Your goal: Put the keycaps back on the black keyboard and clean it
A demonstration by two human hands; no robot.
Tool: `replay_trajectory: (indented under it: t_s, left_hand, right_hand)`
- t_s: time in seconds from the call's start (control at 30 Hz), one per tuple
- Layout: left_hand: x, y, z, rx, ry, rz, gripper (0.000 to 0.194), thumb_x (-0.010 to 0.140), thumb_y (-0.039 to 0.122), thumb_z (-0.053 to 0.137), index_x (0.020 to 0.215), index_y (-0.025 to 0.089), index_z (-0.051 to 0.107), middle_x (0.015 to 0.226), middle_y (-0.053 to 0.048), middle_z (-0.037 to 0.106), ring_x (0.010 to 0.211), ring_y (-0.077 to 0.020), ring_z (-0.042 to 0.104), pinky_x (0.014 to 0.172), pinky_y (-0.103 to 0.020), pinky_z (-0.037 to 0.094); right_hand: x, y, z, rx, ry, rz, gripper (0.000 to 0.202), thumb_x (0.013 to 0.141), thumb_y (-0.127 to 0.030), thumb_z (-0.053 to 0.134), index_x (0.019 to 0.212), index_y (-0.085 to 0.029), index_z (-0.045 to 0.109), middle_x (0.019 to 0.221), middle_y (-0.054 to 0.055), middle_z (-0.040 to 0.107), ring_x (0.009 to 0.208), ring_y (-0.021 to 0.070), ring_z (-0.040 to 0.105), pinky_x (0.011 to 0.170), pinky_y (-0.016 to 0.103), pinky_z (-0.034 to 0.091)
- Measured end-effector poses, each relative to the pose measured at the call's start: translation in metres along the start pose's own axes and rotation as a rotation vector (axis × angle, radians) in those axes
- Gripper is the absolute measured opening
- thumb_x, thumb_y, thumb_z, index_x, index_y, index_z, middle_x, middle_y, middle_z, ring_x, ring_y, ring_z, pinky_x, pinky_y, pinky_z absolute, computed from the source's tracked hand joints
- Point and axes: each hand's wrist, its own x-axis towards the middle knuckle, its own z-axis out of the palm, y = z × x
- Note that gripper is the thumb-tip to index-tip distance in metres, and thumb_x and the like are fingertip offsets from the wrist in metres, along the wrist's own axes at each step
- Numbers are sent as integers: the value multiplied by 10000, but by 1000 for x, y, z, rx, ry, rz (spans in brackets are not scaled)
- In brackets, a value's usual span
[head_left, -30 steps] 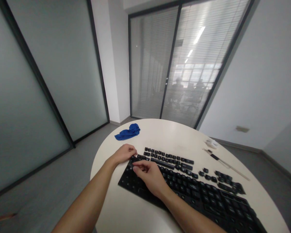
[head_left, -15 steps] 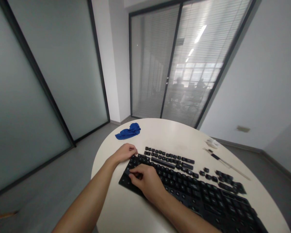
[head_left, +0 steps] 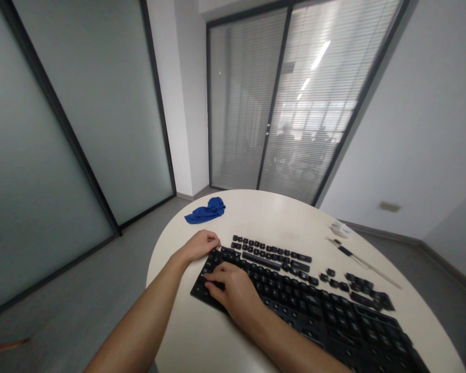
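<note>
A black keyboard (head_left: 295, 295) lies slantwise on the round table, some of its key positions bare in the nearer rows. My left hand (head_left: 202, 244) is closed, its curled fingertips at the keyboard's far left corner. Over the left end of the keyboard, my right hand (head_left: 233, 290) has thumb and forefinger pinched low on a keycap, which the fingers mostly cover. Beyond the keyboard, loose black keycaps (head_left: 262, 245) lie in two rows, along with a long spacebar (head_left: 261, 260).
A crumpled blue cloth (head_left: 206, 211) lies at the far left of the white table (head_left: 186, 331). More loose keycaps (head_left: 359, 283), a slim brush (head_left: 347, 252) and a small white object (head_left: 340, 229) lie on the right. Glass partitions and walls surround the table.
My right hand's fingers have shifted slightly at the keyboard's left end, with thumb and forefinger a little lower. My left hand stays where it was.
</note>
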Motion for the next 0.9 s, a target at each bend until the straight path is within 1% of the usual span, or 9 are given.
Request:
replay_trajectory:
  t_s: [0.13,0.37,0.73,0.9]
  left_hand:
    - [1,-1,0,8,1,4,292,798,313,515,764,132,742,752,-53,738,716,-189,642,649,-265,439]
    - [2,-3,1,17,4,8,289,792,313,519,767,134,744,766,-52,741,728,-193,644,650,-267,439]
    - [1,-4,1,13,11,13,274,802,302,526,772,137,742,757,-49,739,715,-189,644,637,-259,436]
    - [1,-2,0,6,7,12,276,804,302,523,773,139,743,771,-55,745,734,-197,655,649,-264,441]
  right_hand:
    - [0,0,-1,-23,-25,-32,251,850,-183,710,1086,-240,774,973,42,733,864,169,667,828,262,505]
    - [0,0,-1,-46,-34,-33,246,846,-163,699,1069,-232,778,950,40,723,832,161,658,799,252,507]
    - [0,1,-3,-101,-67,-61,251,868,-173,694,1095,-251,767,973,37,717,890,169,647,844,263,495]
    - [2,-1,-3,-100,-60,-70,260,839,-134,692,1068,-224,777,951,47,722,871,172,655,832,261,502]
